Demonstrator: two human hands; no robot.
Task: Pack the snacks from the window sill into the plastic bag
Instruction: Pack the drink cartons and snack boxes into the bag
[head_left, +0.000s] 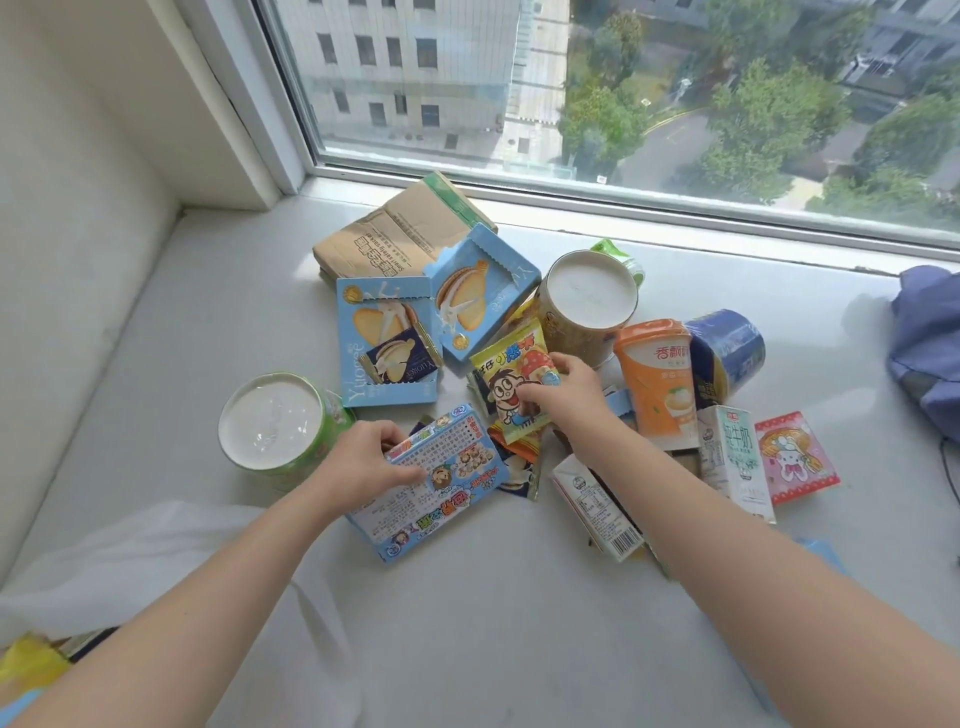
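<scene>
As we see it from the head: both our arms reach into one loose heap of snacks on the window sill (467, 623).
Left hand: our left hand (363, 457) curls round the far corner of the blue biscuit box (441, 483), thumb across its printed face. We judge the box is tipped up this way so it comes clear of the wrappers under it.
Right hand: our right hand (566, 395) pinches the yellow packet (514, 384) at its edge between thumb and fingertips, a light hold that suits a soft, puffy pack.
Plastic bag: the white crumpled sheet (130, 561) under our left forearm looks like the bag. It lies just beside the heap, and we cannot tell where its mouth is.
Waiting snacks: the green tub (270, 431), pale blue boxes (384, 348), orange cup (657, 379), milk carton (732, 457) and pink box (795, 457) all lie on the sill, none packed.
Surface: white, smooth and deep, so things should slide easily.
Room: the window (623, 78) runs along the back, a plain wall (78, 208) closes the left, and a blue cloth (930, 343) sits at the right.
</scene>
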